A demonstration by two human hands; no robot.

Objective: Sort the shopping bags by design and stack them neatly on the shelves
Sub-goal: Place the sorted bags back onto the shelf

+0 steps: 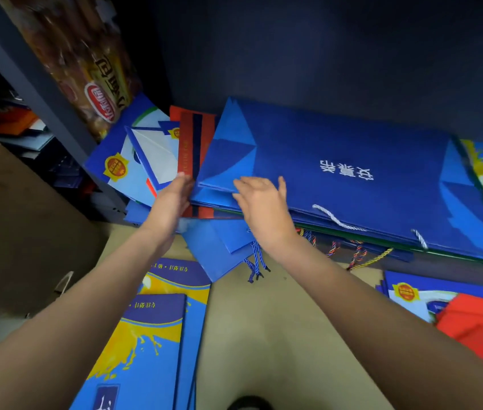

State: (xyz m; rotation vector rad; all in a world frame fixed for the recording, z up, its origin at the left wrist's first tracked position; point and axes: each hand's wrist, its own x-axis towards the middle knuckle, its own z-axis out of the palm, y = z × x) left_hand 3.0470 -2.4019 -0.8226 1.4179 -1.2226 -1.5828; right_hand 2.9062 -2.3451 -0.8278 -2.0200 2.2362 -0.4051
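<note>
On the low shelf, both hands' straight fingers (241,184) touch the blue bag (338,173)

The large blue bag (338,173) on top of the stack looks like matt, smooth paper with sharp fold creases, and its handle (335,218) is twisted white cord. The bags with the yellow splash (145,335) on the floor have a slightly glossy printed paper face, while the red bags (480,324) look matt. The shelf upright (36,84) looks like painted grey metal, and the floor (264,335) is dull, smooth beige.
</note>
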